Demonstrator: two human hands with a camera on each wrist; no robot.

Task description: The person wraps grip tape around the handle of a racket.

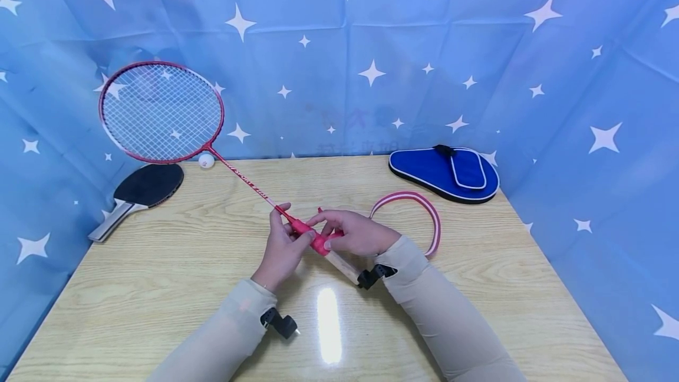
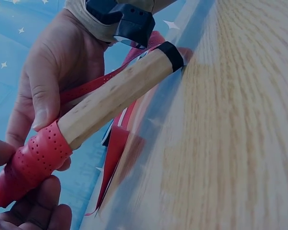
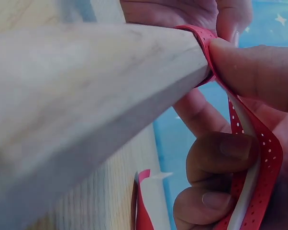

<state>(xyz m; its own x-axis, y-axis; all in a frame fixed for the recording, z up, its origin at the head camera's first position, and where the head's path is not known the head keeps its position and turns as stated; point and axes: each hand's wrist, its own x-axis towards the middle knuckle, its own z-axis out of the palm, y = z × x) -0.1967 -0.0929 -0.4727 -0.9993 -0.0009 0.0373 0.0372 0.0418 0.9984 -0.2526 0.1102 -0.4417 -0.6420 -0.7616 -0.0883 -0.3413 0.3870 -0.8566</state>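
Observation:
A red badminton racket [image 1: 249,183] slants across the table, its head at the back left. Perforated red tape [image 2: 38,151] is wrapped round the upper part of its handle; below it the wood [image 2: 115,93] is bare down to a black end. My left hand [image 1: 281,252] holds the racket at the wrapped part, thumb on the tape. My right hand [image 1: 361,233] pinches the tape at the wrap's lower edge, and in the right wrist view the loose strip [image 3: 266,158] runs through its curled fingers. The strip's loop [image 1: 436,223] lies on the table to the right.
A black table tennis bat [image 1: 151,184] lies at the back left, with a white ball [image 1: 206,161] beside it. A blue bat case [image 1: 424,168] lies at the back right. Blue curtains with white stars [image 1: 297,75] surround the wooden table [image 1: 212,264].

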